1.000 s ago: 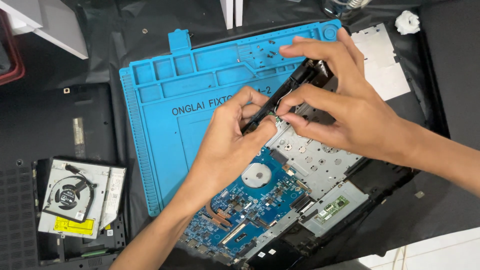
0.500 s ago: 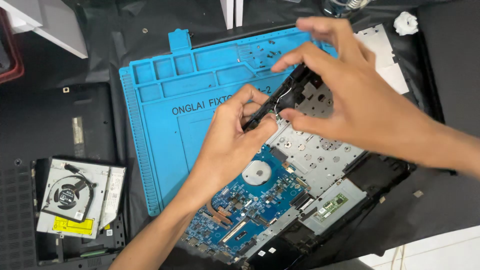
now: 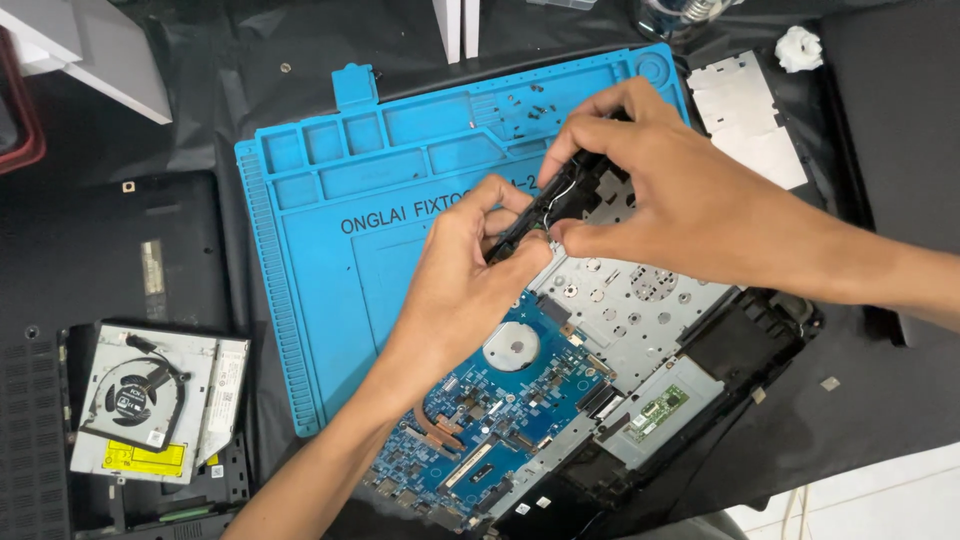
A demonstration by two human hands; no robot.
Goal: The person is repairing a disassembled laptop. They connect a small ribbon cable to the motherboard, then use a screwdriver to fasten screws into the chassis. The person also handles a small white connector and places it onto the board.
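Hands, left hand [image 3: 470, 265] and right hand [image 3: 665, 200], both pinch a black bar [image 3: 560, 200] above the laptop chassis [image 3: 640, 330].

The blue work mat [image 3: 400, 300] looks like soft, matt rubber, moulded smooth with ribbed edges. The long part [image 3: 560, 200] pinched between the left hand [image 3: 470, 280] and right hand [image 3: 680, 200] is black plastic with a dull sheen, above a perforated plate [image 3: 640, 310] of bare silvery metal. The circuit board [image 3: 500, 420] is glossy blue, crossed by a copper pipe [image 3: 440, 425].
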